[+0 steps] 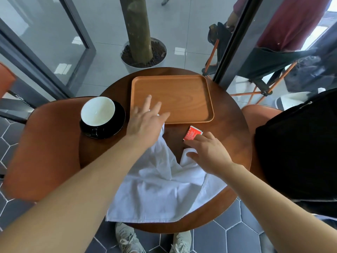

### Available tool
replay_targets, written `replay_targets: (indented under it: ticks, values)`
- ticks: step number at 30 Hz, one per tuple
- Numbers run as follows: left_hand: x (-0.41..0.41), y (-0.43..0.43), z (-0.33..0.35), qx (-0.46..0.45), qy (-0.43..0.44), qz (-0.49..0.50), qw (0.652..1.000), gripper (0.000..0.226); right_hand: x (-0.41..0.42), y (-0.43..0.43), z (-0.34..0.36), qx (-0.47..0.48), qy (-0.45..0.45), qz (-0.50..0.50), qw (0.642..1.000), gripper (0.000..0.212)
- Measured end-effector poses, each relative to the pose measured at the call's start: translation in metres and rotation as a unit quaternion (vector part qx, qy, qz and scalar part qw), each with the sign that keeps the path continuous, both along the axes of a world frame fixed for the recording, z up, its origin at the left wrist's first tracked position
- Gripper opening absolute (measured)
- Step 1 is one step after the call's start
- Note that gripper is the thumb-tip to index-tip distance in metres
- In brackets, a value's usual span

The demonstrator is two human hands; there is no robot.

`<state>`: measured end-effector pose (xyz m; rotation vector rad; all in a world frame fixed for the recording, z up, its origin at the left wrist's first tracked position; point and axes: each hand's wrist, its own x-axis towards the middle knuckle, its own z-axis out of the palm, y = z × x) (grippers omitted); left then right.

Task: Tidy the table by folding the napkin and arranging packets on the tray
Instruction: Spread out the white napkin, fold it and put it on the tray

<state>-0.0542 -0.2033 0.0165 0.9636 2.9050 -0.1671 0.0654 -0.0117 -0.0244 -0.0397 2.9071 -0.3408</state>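
A white cloth napkin (160, 190) lies rumpled across the near half of the round wooden table (228, 128), its lower edge hanging over the rim. My left hand (145, 121) grips the napkin's far left corner at the near edge of the wooden tray (182, 95), which holds nothing. My right hand (207, 152) pinches the napkin's other far corner. A red packet (192, 133) lies flat on the table just beyond my right fingertips, near the tray's front edge.
A white cup on a black saucer (102, 117) stands at the table's left. Orange chairs (45, 147) flank the table, and a black bag (299, 152) rests on the right one. A potted tree trunk (140, 33) stands behind.
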Motion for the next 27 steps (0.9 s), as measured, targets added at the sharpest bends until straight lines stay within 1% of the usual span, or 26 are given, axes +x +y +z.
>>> replay_targets:
  ticks: [1,2,3,4,6,8,11,12,14,15,16,18,19,20,21,22,23,25,26,27]
  values:
    - [-0.009,0.005,-0.001,-0.066,-0.007,-0.015,0.998,0.040,-0.002,-0.002,0.001,0.012,-0.008,0.006,1.000,0.033]
    - [-0.016,0.006,-0.001,-0.114,-0.004,-0.027,0.993,0.031,-0.002,-0.004,0.003,0.015,-0.015,0.002,1.000,0.025]
    - [-0.020,0.004,-0.001,-0.140,0.008,-0.035,0.990,0.026,-0.001,-0.004,0.006,0.001,-0.016,-0.006,1.000,0.021]
    - [-0.024,-0.001,-0.001,-0.152,0.025,-0.046,0.987,0.023,0.002,-0.003,0.010,-0.036,-0.012,-0.021,0.999,0.019]
    - [-0.026,-0.013,-0.001,-0.151,0.050,-0.082,0.984,0.021,0.010,0.003,0.025,-0.159,0.002,-0.068,0.985,0.012]
    - [-0.028,-0.027,-0.006,-0.081,0.047,-0.082,0.992,0.020,0.023,0.011,0.045,-0.271,0.020,-0.098,0.957,0.005]
    - [-0.023,-0.035,-0.014,0.077,0.019,-0.044,0.996,0.019,0.047,0.023,0.075,-0.347,0.102,-0.115,0.925,0.027]
    - [-0.022,-0.032,-0.016,0.109,-0.004,-0.038,0.993,0.029,0.055,0.026,0.083,-0.359,0.128,-0.120,0.917,0.032]
    - [-0.023,-0.022,-0.022,0.109,-0.063,-0.038,0.991,0.056,0.066,0.033,0.091,-0.336,0.161,-0.119,0.920,0.034]
    - [-0.025,-0.017,-0.024,0.091,-0.079,-0.031,0.992,0.059,0.069,0.037,0.090,-0.306,0.161,-0.129,0.929,0.036]
    - [-0.027,-0.011,-0.027,0.067,-0.081,-0.027,0.994,0.057,0.071,0.041,0.088,-0.275,0.142,-0.153,0.938,0.038]
    - [-0.026,-0.005,-0.033,0.031,-0.054,-0.019,0.998,0.051,0.074,0.048,0.079,-0.221,0.056,-0.218,0.949,0.041]
    - [-0.024,-0.003,-0.036,0.029,-0.032,-0.016,0.999,0.049,0.075,0.050,0.074,-0.213,0.009,-0.242,0.947,0.037]
    - [-0.023,-0.001,-0.038,0.038,-0.012,-0.015,0.999,0.046,0.076,0.052,0.071,-0.227,-0.029,-0.263,0.937,0.027]
    - [-0.022,0.003,-0.039,0.048,0.005,-0.017,0.999,0.043,0.075,0.054,0.068,-0.253,-0.050,-0.287,0.923,0.013]
    - [-0.023,0.007,-0.040,0.057,0.016,-0.021,0.998,0.043,0.071,0.054,0.065,-0.269,-0.062,-0.307,0.911,0.006]
    - [-0.025,0.012,-0.040,0.063,0.017,-0.025,0.998,0.046,0.066,0.055,0.060,-0.264,-0.063,-0.320,0.908,0.020]
    - [-0.028,0.021,-0.040,0.066,-0.003,-0.036,0.997,0.052,0.052,0.056,0.048,-0.205,-0.085,-0.344,0.912,0.055]
    - [-0.029,0.026,-0.041,0.062,-0.013,-0.046,0.997,0.054,0.044,0.056,0.042,-0.168,-0.108,-0.359,0.912,0.065]
    - [-0.031,0.029,-0.042,0.053,-0.019,-0.056,0.997,0.053,0.037,0.057,0.035,-0.141,-0.129,-0.371,0.909,0.069]
